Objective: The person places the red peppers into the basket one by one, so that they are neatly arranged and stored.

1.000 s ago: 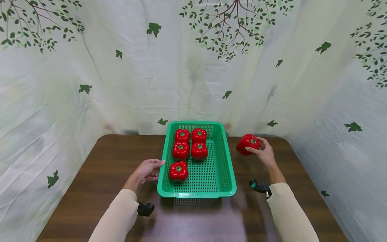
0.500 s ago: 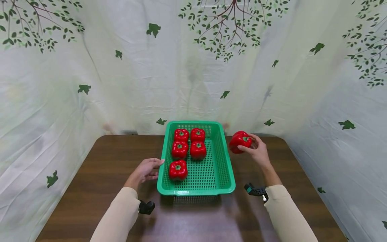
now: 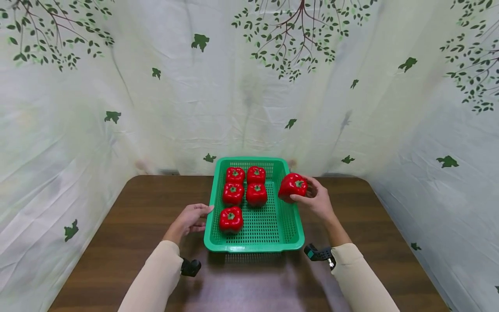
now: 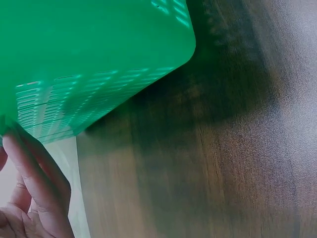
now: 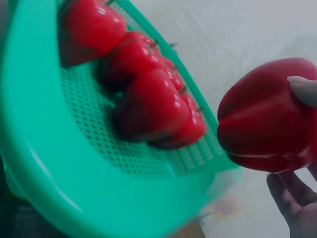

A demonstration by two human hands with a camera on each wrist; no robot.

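Note:
A red bell pepper (image 3: 292, 187) is in my right hand (image 3: 318, 200), which grips it with thumb and fingers over the right rim of a green plastic basket (image 3: 253, 248). The right wrist view shows the held pepper large, with the thumb on its side. My left hand (image 3: 192, 220) holds the basket's left rim; in the left wrist view its fingers (image 4: 39, 178) reach up to that rim. Inside the basket sit several more red bell peppers, stems up: a full left column, and two in the middle column, of which the nearer pepper (image 3: 256, 195) shows clearly.
The basket stands on a dark brown wooden table (image 3: 156, 225). Behind and at both sides hangs a pale curtain (image 3: 171, 99) printed with leaves and branches. A black device (image 3: 191, 267) is strapped to the left wrist, another device (image 3: 317, 252) to the right.
My right hand has carried its bell pepper leftward, from beside the basket to above its right rim. My left hand stays at the left rim, and the peppers inside have not moved.

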